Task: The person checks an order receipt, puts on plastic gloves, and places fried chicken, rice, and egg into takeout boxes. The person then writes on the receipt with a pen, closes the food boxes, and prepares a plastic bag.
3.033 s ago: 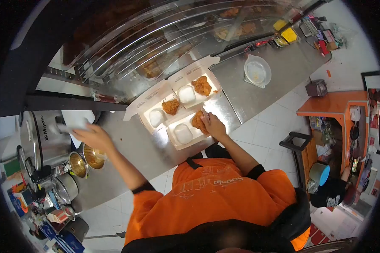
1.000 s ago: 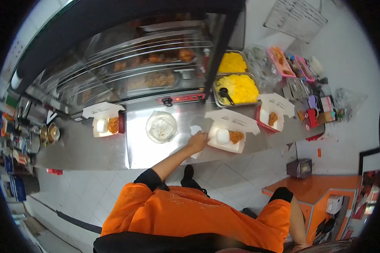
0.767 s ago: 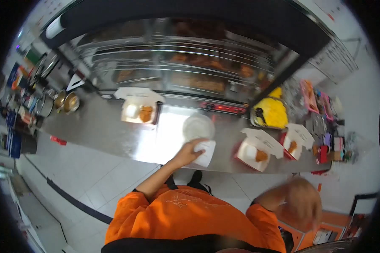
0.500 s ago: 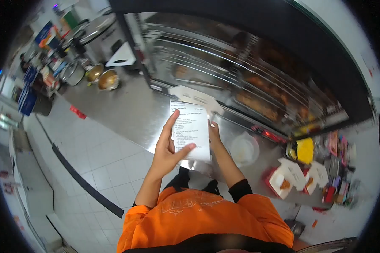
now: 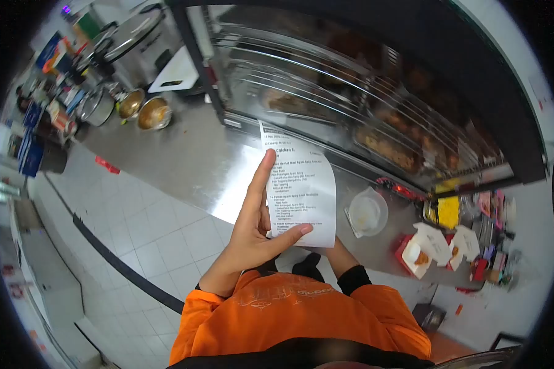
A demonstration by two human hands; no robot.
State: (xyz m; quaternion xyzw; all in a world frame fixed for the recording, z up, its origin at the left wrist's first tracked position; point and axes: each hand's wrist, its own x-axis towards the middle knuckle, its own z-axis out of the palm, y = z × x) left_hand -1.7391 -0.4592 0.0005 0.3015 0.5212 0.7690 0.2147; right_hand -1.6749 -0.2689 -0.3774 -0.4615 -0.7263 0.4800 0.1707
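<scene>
A long printed paper receipt (image 5: 301, 190) is held up in front of me over the steel counter. My left hand (image 5: 252, 234) grips its left side, thumb across the lower front and index finger along the edge. The remaining fingers of that hand go behind the paper. My right hand (image 5: 340, 253) is below and behind the receipt's lower right corner. Only its wrist side shows; the fingers are hidden by the paper.
A glass display warmer (image 5: 326, 117) with fried food on racks stands ahead. On the counter (image 5: 191, 154) are a translucent tub (image 5: 368, 212), open food boxes (image 5: 415, 255), metal bowls (image 5: 154, 114), a white cutting board (image 5: 177, 71) and a large pot (image 5: 135, 46).
The receipt has come closer and shifted right, showing more of its length. My right hand has dropped lower behind it. A white printed carton piece behind the receipt is no longer visible.
</scene>
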